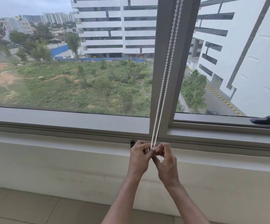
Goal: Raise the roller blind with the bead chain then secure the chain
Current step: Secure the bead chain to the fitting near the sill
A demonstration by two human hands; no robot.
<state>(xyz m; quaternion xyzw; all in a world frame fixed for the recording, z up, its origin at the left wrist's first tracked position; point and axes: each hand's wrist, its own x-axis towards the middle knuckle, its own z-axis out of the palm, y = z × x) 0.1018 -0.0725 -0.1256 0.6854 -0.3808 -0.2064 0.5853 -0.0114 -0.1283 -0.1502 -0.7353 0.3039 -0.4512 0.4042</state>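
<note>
A white bead chain [165, 75] hangs as two strands down the grey window mullion [163, 46] from the top edge of the view. Both strands end between my hands at the sill. My left hand [139, 157] pinches the bottom of the chain from the left, and my right hand [166, 160] pinches it from the right, fingertips touching. A small black clip [132, 144] sits on the frame just left of my left hand. The chain's lowest loop is hidden by my fingers. The roller blind itself is out of view; the glass is uncovered.
A black window handle [267, 121] lies on the lower frame at the right. Below the window runs a cream wall ledge [66, 159], with beige floor tiles [26, 207] at the bottom left.
</note>
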